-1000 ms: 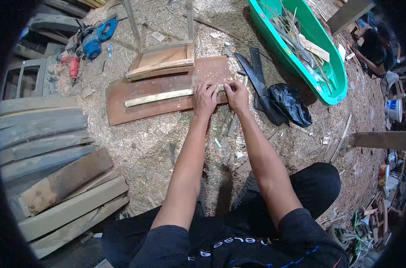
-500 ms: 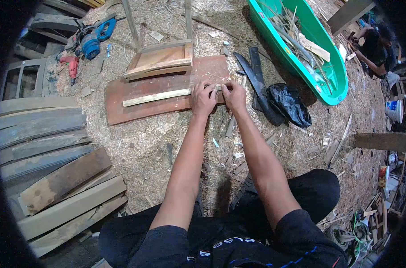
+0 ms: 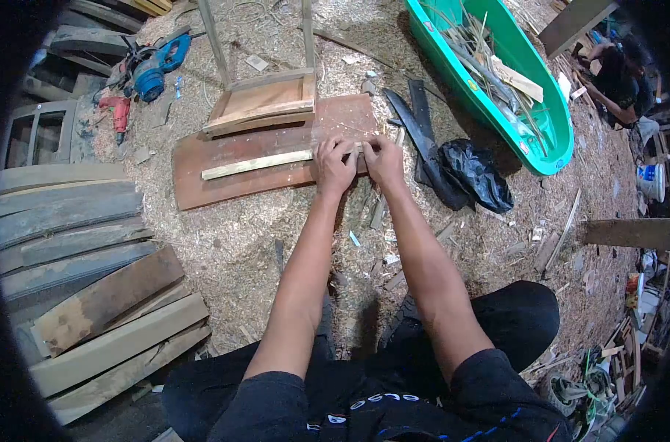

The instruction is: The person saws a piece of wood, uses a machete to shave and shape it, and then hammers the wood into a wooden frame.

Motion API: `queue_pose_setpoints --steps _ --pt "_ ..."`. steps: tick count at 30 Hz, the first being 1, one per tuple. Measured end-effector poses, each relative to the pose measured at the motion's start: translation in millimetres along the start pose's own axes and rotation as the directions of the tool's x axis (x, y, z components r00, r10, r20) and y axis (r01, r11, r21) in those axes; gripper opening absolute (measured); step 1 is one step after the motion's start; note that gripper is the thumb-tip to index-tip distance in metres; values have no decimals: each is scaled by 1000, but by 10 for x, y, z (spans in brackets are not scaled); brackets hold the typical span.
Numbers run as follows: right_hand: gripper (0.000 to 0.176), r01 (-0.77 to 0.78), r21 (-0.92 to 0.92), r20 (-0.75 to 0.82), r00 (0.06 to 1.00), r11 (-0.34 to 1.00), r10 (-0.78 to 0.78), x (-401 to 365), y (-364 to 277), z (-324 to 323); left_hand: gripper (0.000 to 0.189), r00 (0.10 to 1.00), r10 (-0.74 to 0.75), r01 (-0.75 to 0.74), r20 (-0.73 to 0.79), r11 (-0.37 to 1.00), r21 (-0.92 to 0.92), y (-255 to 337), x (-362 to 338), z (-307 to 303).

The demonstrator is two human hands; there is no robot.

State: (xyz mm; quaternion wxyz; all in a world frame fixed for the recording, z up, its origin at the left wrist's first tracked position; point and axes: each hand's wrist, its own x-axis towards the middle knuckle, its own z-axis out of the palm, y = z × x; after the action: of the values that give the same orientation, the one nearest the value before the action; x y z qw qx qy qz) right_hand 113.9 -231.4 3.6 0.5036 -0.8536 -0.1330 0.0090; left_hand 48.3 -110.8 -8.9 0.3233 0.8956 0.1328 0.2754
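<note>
A pale, narrow wooden strip [image 3: 258,163] lies along a flat reddish-brown board [image 3: 235,190] on the ground. My left hand [image 3: 336,166] is closed around the strip near its right end, thumb on the near side. Close beside it, my right hand [image 3: 383,161] pinches the strip's tip between thumb and fingers. My fingers cover most of that end, so its exact shape is hidden. Just beyond the strip, a wooden piece with a framed panel and two upright legs [image 3: 265,101] rests on the board.
Curved timber pieces [image 3: 121,335] are stacked at left. A red drill [image 3: 117,116] and a blue power tool [image 3: 151,77] lie beyond. At right are a black plastic bag [image 3: 478,175], a green tub [image 3: 537,140] of scraps and another person [image 3: 621,85]. Shavings cover the ground.
Both hands stay at the strip's right end with almost the same grip. The whole view has shifted very slightly; nothing was taken up or let go.
</note>
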Motion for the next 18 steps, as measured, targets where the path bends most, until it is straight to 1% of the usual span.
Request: queue_pose_setpoints --steps 1,2,4,5,6,8,9,10,12,13,15,16,17,18 --pt "23 -57 45 9 998 997 57 -8 19 0 20 1000 -10 10 -9 1000 -12 8 -1 -3" --pt "25 -122 127 9 992 984 122 -1 37 -9 20 1000 -20 20 -20 1000 -23 15 6 -6" --pt "30 -241 286 24 969 927 245 34 69 -64 21 998 -46 45 -32 999 -30 71 35 -19" --pt "37 -213 369 35 976 905 216 17 76 -59 21 998 -59 58 -33 998 -25 104 56 -19" --pt "37 -199 373 34 979 906 201 1 65 -55 21 997 -72 72 -31 997 -19 129 65 -10" --pt "37 -175 381 35 984 908 175 -30 54 -49 22 989 -144 134 -41 973 -187 165 137 33" --pt "35 -182 411 61 983 893 172 -50 97 -38 22 982 -183 166 -39 949 -267 179 153 46" --pt "33 -190 441 88 982 877 169 -66 135 -22 21 971 -239 224 4 901 -372 209 156 68" --pt "30 -201 499 138 979 843 152 -66 153 -16 19 938 -330 328 102 760 -561 301 187 111" --pt "28 -234 500 173 970 834 169 -72 146 -51 19 907 -388 406 167 692 -598 333 205 100" --pt "31 -247 521 171 968 817 184 -65 114 -72 21 823 -481 548 304 530 -647 407 247 80" --pt "33 -254 532 171 967 808 191 -62 101 -80 20 824 -472 550 313 534 -642 439 270 64" --pt "33 -310 570 183 951 761 251 -79 101 -109 20 824 -465 553 323 539 -636 465 284 44" --pt "32 -235 373 40 971 897 238 -97 92 -151 19 825 -458 555 332 544 -629 473 293 36"
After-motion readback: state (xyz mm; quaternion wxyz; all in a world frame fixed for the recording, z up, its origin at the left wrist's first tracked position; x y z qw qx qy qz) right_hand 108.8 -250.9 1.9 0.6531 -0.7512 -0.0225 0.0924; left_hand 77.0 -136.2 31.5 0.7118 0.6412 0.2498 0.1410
